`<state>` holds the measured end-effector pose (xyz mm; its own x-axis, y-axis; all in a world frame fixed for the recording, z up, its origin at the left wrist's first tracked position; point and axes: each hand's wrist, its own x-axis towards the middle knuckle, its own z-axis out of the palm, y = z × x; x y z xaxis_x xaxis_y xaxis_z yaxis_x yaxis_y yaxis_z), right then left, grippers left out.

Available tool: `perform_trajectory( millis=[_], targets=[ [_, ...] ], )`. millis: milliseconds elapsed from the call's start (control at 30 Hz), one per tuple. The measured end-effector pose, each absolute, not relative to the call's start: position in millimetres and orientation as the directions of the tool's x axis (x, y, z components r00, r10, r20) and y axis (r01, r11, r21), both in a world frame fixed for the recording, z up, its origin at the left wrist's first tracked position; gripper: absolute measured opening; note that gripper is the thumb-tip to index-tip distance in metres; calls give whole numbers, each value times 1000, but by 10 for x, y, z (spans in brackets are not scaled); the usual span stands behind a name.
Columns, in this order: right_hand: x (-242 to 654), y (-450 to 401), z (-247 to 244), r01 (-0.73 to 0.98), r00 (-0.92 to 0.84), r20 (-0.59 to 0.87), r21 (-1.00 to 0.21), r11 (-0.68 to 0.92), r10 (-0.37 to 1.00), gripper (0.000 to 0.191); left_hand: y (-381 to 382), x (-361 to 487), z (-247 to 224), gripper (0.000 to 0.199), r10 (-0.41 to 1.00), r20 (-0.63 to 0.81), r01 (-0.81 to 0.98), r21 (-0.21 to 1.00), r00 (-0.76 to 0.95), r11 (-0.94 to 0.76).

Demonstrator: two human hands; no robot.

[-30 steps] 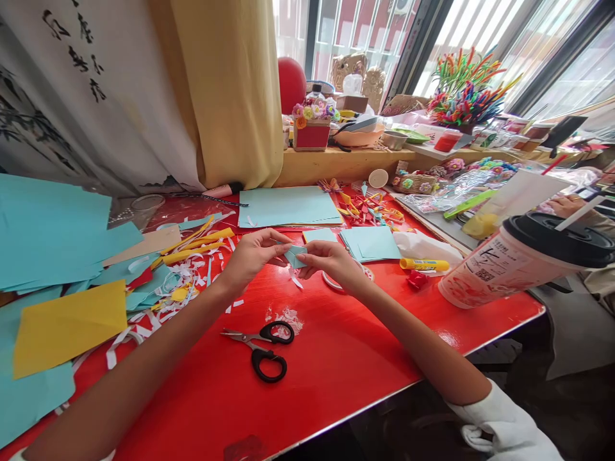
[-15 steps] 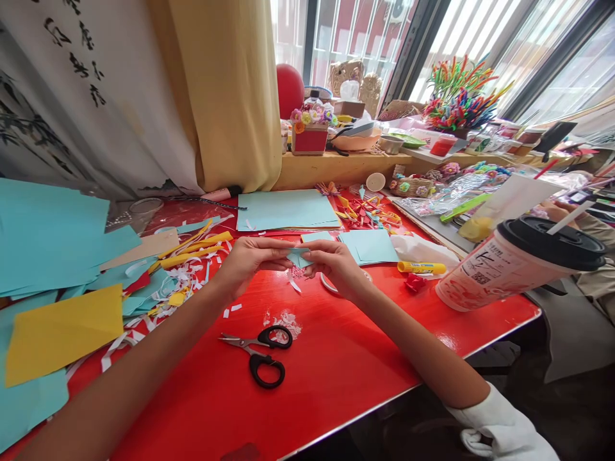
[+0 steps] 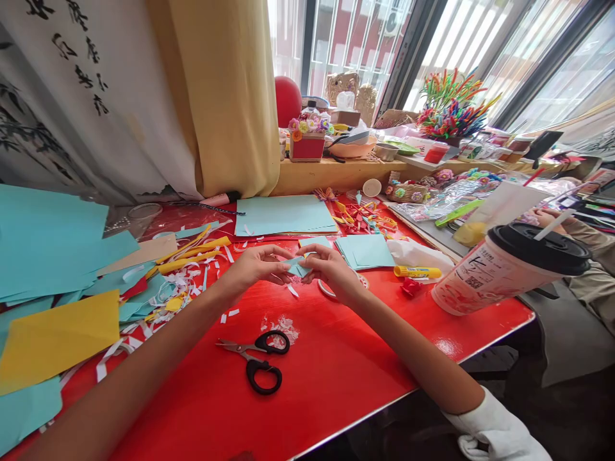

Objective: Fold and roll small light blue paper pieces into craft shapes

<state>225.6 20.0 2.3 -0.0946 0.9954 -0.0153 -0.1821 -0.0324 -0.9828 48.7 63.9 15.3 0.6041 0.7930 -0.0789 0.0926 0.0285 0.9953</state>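
Between my two hands, just above the red table [image 3: 336, 358], is a small folded piece of light blue paper [image 3: 296, 266]. My left hand [image 3: 257, 267] pinches its left side between thumb and fingers. On the other side, my right hand [image 3: 331, 269] grips it with thumb and forefinger. Black-handled scissors [image 3: 257, 355] lie partly spread nearer to me, beside a patch of white scraps [image 3: 281, 330]. A stack of light blue paper squares [image 3: 365, 251] rests just past my right hand. A roll of tape [image 3: 360, 280] is partly hidden behind that hand.
Blue sheets [image 3: 48, 250], a yellow sheet [image 3: 62, 339] and paper strips crowd the left. At right, a tilted drink cup [image 3: 480, 275] stands near the edge, with a yellow glue stick [image 3: 417, 272] beside it. Another person's sleeve [image 3: 590, 282] shows at far right.
The fingers of both hands have shifted on the blue paper, and my left fingers are more spread. The whole view has moved slightly.
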Motion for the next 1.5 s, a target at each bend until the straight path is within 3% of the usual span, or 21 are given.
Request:
perform_trajectory(
  millis=[67, 200, 467, 700, 1033, 1200, 1500],
  targets=[
    [2267, 214, 15, -196, -92, -40, -979, -57, 995, 26, 634, 494, 138, 38, 800, -67, 70, 997, 596, 32],
    [2262, 227, -35, -256, -126, -86, -960, -116, 988, 18, 626, 518, 97, 29, 848, -47, -2, 998, 527, 56],
    [2237, 174, 0, -161, -111, 65, -986, 46, 992, 18, 596, 540, 96, 24, 860, -61, -34, 995, 506, 91],
    [2258, 201, -4, -155, -142, 56, -987, 34, 988, 26, 583, 541, 121, 26, 846, -18, 24, 1000, 533, 6],
    [2278, 234, -37, -95, -102, 127, -988, 118, 987, 20, 617, 543, 103, 29, 827, -60, 122, 993, 558, -10],
    [2259, 220, -13, -61, -129, 59, -997, 52, 990, 26, 598, 547, 98, 28, 857, -28, 104, 994, 515, -30],
    [2258, 207, -61, 70, -115, 155, -984, 164, 981, 32, 552, 586, 65, 30, 860, 0, 154, 984, 510, -91]
  ],
)
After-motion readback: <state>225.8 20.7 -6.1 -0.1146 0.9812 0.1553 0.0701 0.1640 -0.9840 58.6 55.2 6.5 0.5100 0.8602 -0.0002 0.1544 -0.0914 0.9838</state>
